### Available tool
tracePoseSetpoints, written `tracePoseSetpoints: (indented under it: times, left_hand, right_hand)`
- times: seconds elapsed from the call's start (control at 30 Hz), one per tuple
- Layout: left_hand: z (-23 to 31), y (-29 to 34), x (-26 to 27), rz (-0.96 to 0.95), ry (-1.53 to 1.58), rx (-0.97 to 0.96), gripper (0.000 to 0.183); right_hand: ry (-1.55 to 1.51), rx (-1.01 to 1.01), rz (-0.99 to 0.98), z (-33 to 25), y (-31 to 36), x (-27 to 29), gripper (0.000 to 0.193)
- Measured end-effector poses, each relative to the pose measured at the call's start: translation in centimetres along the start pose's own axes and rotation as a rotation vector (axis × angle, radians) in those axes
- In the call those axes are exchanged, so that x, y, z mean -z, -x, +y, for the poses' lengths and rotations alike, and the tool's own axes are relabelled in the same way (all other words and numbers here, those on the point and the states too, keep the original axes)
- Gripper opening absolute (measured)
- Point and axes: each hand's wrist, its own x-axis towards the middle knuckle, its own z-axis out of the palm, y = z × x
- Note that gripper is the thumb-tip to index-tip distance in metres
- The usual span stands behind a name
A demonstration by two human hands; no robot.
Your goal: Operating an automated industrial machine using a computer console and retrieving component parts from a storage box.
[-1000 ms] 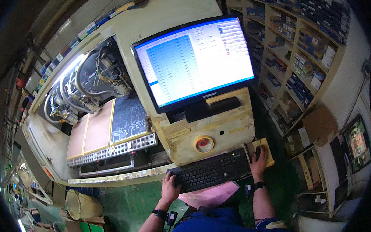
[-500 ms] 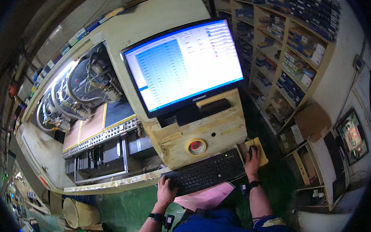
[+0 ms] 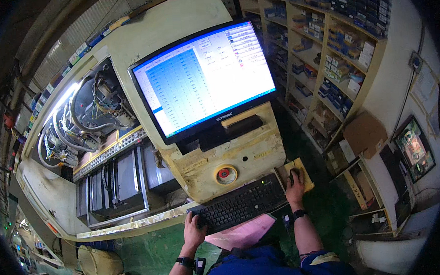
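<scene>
A black keyboard (image 3: pixel 242 204) lies on a shelf below a cream console (image 3: pixel 241 159) that carries a lit flat monitor (image 3: pixel 204 80) showing a table of rows. My left hand (image 3: pixel 194 228) rests on the keyboard's left end. My right hand (image 3: pixel 295 181) covers a dark mouse on a yellowish pad (image 3: pixel 305 172) at the keyboard's right. A round red button (image 3: pixel 226 174) sits on the console face above the keys. A pink sheet (image 3: pixel 243 232) lies under the keyboard's near edge.
To the left stands an open machine bay (image 3: pixel 86 125) with hoses, cables and grey metal panels (image 3: pixel 114 182). Shelves (image 3: pixel 335 44) full of small boxes fill the right. A cardboard box (image 3: pixel 363 134) and a small screen (image 3: pixel 414 148) stand at far right. The floor (image 3: pixel 147 258) is green.
The view has shifted, so monitor and console sit further left and larger. The grey panels in the machine bay now show where flat tan plates lay earlier. Both hands stay on keyboard and mouse.
</scene>
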Motion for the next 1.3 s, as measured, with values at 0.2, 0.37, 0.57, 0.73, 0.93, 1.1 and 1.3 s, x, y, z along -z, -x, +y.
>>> tracePoseSetpoints:
  times: [0.2,0.37,0.57,0.73,0.93,1.1,1.3]
  left_hand:
    - [-1.0,0.1,-0.7,0.075,-0.005,-0.039,0.061]
    - [0.4,-0.6,0.0,0.07,-0.029,-0.072,0.057]
    - [0.0,0.4,0.1,0.092,-0.006,-0.021,0.058]
    - [0.1,0.1,-0.5,0.101,0.006,-0.021,0.058]
    - [0.0,0.0,-0.9,0.109,0.003,-0.022,0.055]
    - [0.3,0.0,-0.6,0.113,0.015,-0.017,0.054]
    - [0.6,-0.1,-0.1,0.091,0.025,0.003,0.054]
  right_hand:
    - [-0.032,0.05,0.009,-0.3,0.0,-0.5,0.055]
    - [-0.004,0.005,0.032,0.2,0.0,-0.6,0.062]
    - [0.069,-0.001,-0.018,-0.5,-0.1,-0.8,0.064]
    - [0.113,0.036,0.029,1.0,-0.1,-1.2,0.062]
    - [0.058,0.066,0.065,1.2,-0.2,-1.3,0.061]
    - [0.028,0.059,0.066,1.4,-0.2,-1.5,0.061]
    - [0.078,0.091,0.086,1.9,-0.3,-1.7,0.063]
